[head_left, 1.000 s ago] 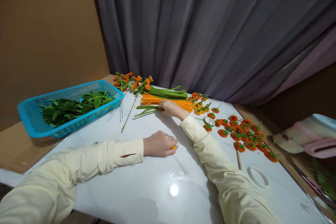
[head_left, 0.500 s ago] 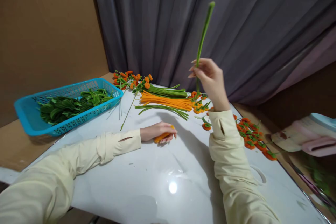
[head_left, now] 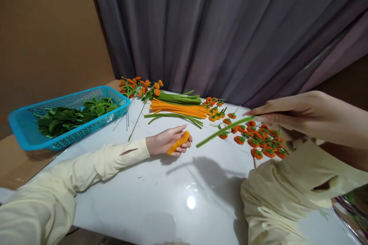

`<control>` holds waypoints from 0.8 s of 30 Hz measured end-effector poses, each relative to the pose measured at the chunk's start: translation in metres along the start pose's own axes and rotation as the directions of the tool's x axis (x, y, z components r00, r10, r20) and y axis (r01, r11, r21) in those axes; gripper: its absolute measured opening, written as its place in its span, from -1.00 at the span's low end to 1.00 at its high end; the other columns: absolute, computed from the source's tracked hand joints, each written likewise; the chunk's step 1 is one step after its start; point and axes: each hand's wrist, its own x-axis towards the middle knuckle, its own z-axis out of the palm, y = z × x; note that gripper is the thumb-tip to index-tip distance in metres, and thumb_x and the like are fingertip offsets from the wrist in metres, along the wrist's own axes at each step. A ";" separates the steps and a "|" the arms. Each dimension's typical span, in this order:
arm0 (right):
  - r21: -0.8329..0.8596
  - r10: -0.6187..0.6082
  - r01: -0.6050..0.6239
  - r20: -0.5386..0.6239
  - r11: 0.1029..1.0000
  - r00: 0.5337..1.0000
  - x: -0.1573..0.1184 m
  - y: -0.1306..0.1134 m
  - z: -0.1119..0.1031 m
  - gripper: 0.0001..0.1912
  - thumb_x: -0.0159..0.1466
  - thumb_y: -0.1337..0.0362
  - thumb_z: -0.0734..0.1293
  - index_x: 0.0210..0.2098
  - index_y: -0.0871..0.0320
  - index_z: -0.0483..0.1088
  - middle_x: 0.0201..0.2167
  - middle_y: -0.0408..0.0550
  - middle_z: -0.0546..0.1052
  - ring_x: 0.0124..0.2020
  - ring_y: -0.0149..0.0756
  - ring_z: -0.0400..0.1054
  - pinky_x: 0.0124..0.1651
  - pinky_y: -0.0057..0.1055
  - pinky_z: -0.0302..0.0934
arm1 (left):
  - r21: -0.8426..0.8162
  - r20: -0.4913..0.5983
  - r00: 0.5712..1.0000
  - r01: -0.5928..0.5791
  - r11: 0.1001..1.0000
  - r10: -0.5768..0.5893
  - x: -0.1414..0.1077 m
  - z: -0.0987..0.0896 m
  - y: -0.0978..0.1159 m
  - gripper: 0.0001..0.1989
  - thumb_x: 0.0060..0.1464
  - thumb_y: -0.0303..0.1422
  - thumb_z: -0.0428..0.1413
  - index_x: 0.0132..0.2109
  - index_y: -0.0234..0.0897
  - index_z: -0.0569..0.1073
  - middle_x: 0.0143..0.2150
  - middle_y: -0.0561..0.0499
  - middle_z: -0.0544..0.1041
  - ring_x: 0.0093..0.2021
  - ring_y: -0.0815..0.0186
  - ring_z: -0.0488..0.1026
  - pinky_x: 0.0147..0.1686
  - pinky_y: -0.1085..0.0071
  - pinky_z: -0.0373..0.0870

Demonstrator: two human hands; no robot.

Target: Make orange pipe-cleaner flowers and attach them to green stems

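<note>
My left hand [head_left: 169, 140], palm turned up near the middle of the white table [head_left: 149, 195], holds a fuzzy orange-yellow coil [head_left: 178, 143] in its curled fingers. At the right, my right hand [head_left: 304, 113] is raised above the table and pinches one end of a green fuzzy stem [head_left: 224, 132]. The stem's free end points down and left toward my left hand, apart from it. Behind my left hand lie a bundle of orange stems [head_left: 178, 108] and green stems [head_left: 178, 98], with a few more green stems [head_left: 175, 117] in front.
A blue basket [head_left: 21, 132] with green leaves [head_left: 60, 120] stands at the left. Small orange flower-like pieces [head_left: 254, 142] are spread at the right, and more [head_left: 143, 86] lie at the back. A grey curtain [head_left: 201, 34] hangs behind the table.
My right hand has come down and to the right, and its green stem has swung from upright to slanting down-left. My left hand has turned palm up, showing the orange-yellow coil.
</note>
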 end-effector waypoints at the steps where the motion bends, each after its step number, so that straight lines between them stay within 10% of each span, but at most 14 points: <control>1: 0.014 -0.033 0.032 0.098 0.999 0.995 -0.003 0.001 -0.001 -0.69 0.11 -0.08 0.32 -0.36 -0.03 0.55 -0.57 -0.14 0.54 -0.65 -0.42 0.35 -0.67 -0.58 0.24 | -0.001 -0.019 0.999 -0.030 1.000 0.030 -0.002 0.005 0.001 -0.60 0.21 -0.08 -0.15 -0.31 -0.33 0.33 -0.48 0.05 0.25 -0.56 0.45 0.23 -0.65 0.56 0.16; 10: -0.012 -0.080 0.084 0.184 0.996 0.980 -0.007 -0.002 -0.003 -0.70 0.22 -0.02 0.23 -0.34 0.02 0.48 -0.58 -0.17 0.49 -0.67 -0.49 0.27 -0.65 -0.58 0.19 | 0.045 -0.069 0.983 -0.166 0.985 0.169 -0.015 0.039 0.004 -0.57 0.23 -0.08 -0.20 -0.30 -0.37 0.31 -0.51 0.07 0.21 -0.56 0.48 0.20 -0.59 0.57 0.17; 24: 0.006 -0.258 0.259 0.109 0.966 0.960 0.012 -0.023 0.015 -0.78 0.24 0.19 0.21 -0.32 0.06 0.49 -0.48 -0.18 0.53 -0.61 -0.49 0.32 -0.56 -0.56 0.22 | 0.320 -0.125 0.992 0.072 0.945 -0.034 -0.030 0.058 0.007 -0.38 0.08 0.18 -0.29 -0.35 -0.30 0.30 -0.64 0.18 -0.06 -0.69 0.53 -0.18 -0.75 0.61 -0.20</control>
